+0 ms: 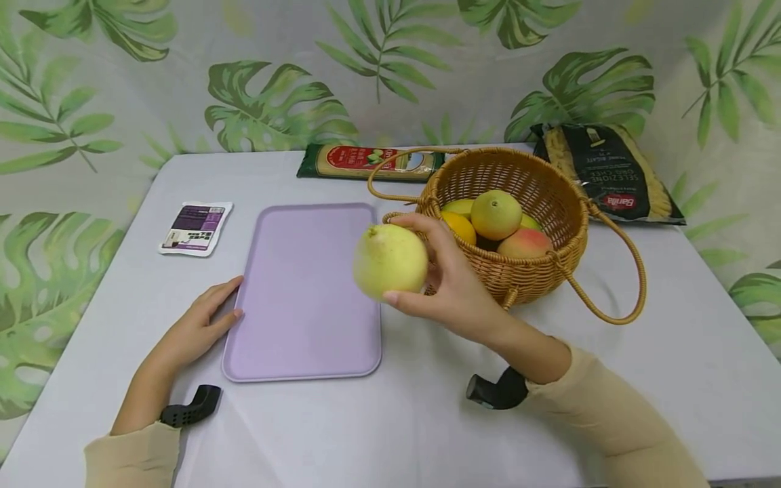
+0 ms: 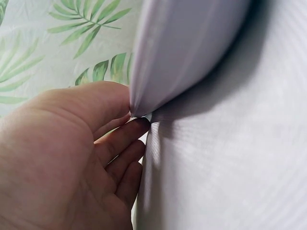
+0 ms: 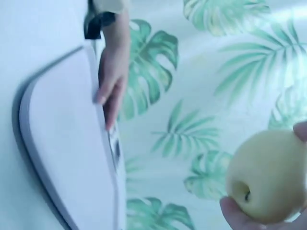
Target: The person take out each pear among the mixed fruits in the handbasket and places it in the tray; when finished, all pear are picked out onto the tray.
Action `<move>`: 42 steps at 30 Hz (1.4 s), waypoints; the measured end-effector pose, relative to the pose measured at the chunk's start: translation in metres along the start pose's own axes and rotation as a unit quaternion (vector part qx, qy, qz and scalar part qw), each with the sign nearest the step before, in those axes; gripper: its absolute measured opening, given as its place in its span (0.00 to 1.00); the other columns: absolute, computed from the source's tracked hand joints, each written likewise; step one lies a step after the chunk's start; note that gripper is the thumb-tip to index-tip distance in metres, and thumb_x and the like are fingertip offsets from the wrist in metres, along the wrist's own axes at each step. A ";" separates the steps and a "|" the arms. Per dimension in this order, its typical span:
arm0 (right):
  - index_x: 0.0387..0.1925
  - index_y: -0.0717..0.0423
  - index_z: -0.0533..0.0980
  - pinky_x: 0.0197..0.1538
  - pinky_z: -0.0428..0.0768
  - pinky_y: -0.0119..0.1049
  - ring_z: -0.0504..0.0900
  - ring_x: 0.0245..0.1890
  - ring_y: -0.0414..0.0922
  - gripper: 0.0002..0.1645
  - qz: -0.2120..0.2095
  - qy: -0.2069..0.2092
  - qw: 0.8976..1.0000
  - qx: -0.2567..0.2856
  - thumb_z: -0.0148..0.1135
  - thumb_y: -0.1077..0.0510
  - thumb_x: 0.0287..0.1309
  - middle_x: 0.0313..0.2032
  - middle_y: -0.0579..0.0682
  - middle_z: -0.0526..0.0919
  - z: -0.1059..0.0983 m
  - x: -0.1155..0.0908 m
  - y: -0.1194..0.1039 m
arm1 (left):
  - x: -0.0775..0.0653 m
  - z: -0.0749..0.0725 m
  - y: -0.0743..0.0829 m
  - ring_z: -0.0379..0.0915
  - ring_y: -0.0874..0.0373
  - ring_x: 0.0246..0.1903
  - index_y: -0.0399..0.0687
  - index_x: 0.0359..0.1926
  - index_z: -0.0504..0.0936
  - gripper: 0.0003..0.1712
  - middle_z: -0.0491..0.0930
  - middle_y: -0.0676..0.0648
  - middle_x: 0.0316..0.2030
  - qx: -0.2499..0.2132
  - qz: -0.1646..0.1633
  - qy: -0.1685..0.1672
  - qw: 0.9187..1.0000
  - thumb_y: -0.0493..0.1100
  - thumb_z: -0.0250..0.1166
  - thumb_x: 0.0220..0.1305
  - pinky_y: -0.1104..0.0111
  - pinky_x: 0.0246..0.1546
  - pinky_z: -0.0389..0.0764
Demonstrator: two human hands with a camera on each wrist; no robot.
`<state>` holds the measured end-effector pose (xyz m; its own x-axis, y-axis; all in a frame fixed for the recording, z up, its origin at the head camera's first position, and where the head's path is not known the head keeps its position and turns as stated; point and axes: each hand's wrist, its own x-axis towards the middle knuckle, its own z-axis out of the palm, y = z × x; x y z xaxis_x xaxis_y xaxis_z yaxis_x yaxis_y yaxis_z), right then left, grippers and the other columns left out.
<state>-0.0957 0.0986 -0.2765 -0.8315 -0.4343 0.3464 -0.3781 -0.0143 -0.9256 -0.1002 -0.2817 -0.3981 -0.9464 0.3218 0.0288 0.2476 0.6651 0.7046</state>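
My right hand [image 1: 454, 288] grips a round, pale yellow pear [image 1: 390, 263] between thumb and fingers, raised in front of the basket and near the tray's right edge. A short stem sits in the pear's hollow [image 3: 247, 194] in the right wrist view. The flat lilac tray [image 1: 308, 291] lies on the table with nothing on it. At the tray's left edge rests my left hand [image 1: 194, 325], thumb and fingertips touching the rim. From the left wrist, the loosely bent fingers [image 2: 122, 139] show right at the tray's edge [image 2: 165, 62].
A wicker basket [image 1: 549, 274] with looped handles holds several fruits, including a peach [image 1: 526, 242] and a yellow-green pear [image 1: 495, 213]. Behind it lie a black pasta bag [image 1: 601, 169] and a long green-and-red packet [image 1: 366, 161]. A small purple-and-white pouch [image 1: 196, 229] lies left of the tray.
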 end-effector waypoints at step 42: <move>0.62 0.48 0.60 0.40 0.73 0.27 0.71 0.41 0.43 0.43 0.173 0.000 0.985 0.005 0.69 0.65 0.44 0.58 0.49 0.62 0.107 0.118 0.138 | -0.002 0.000 0.002 0.45 0.34 0.61 0.44 0.68 0.52 0.33 0.55 0.33 0.62 0.007 -0.006 -0.003 1.000 0.43 0.53 0.65 0.40 0.56 0.48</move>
<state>-0.2022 -0.0508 -0.3797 -0.9104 -0.4137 0.0092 -0.0675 0.1267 -0.9896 -0.0975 -0.2809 -0.3965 -0.9479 0.3182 0.0169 0.2401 0.6784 0.6944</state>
